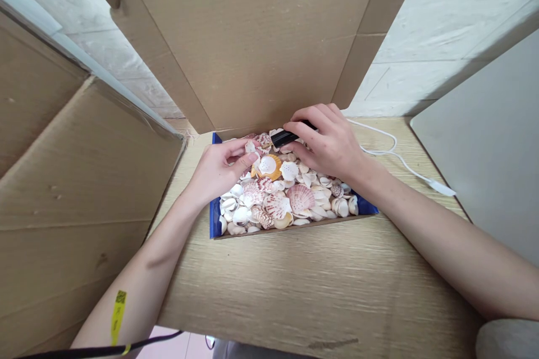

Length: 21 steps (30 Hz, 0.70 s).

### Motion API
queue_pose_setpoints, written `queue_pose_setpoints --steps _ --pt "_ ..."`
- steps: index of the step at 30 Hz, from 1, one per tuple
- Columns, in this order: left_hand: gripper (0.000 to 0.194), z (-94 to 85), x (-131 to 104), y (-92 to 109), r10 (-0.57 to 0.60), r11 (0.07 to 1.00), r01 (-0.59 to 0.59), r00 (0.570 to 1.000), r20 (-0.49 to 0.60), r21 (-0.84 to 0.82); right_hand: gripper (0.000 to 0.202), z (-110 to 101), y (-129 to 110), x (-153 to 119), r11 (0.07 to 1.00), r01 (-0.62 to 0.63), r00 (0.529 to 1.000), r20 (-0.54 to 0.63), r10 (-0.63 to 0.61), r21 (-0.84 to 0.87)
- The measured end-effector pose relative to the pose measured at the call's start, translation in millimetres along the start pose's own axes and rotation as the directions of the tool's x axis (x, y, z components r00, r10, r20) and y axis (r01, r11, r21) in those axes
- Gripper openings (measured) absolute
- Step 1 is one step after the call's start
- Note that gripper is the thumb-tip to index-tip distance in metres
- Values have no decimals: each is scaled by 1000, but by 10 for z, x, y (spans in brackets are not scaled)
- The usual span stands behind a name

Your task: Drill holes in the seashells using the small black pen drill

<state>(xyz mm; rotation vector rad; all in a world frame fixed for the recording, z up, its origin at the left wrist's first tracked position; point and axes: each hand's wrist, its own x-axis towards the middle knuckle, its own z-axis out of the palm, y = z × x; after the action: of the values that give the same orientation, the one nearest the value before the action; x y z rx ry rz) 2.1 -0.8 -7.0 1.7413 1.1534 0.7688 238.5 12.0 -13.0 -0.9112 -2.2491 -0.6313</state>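
Note:
A shallow cardboard box with blue ends (215, 219) sits on the wooden table, full of white, pink, brown and orange seashells (301, 198). Over its back left part, my left hand (221, 168) pinches a small whitish shell (250, 147) between thumb and fingers. My right hand (326, 140) is closed round a black stick-like object (284, 138) at the back of the box, its tip pointing left toward the left hand. Between and below the hands lies an orange-rimmed shell (268, 166) with dark dots on its white middle.
A large cardboard panel (261, 39) stands behind the box, and cardboard cartons (84, 179) rise at the left. On the wooden table (295, 286), a white cable (400, 160) runs at the right beside a grey-white panel (488, 123). A black cord (147, 343) crosses at bottom left.

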Motion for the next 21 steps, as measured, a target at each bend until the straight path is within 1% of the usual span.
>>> queue_pose_setpoints --steps 3,6,7,9,12,17,21 --pt "42 -1 3 -17 3 1000 -3 1000 -15 11 37 6 -7 -12 996 -68 993 100 63 49" --pt "41 2 2 -23 1 1000 0 1000 -22 12 47 12 -26 -19 985 -156 959 249 133 75" --pt "41 4 2 -22 -2 1000 2 1000 -26 11 49 12 -33 -20 981 -178 947 286 149 79" --pt "41 8 1 -15 -6 1000 7 999 -34 8 51 13 -40 -22 976 -199 933 320 163 84" --pt "40 12 -1 -7 -13 1000 12 999 -42 -8 51 11 -32 -21 982 -169 947 290 137 87" --pt "41 13 -8 -5 -26 1000 25 999 -44 -15 42 10 1 -15 998 -56 991 120 51 37" --pt "42 14 -6 17 -34 999 32 999 -37 -31 32 9 16 -14 1000 19 1000 18 -20 25"
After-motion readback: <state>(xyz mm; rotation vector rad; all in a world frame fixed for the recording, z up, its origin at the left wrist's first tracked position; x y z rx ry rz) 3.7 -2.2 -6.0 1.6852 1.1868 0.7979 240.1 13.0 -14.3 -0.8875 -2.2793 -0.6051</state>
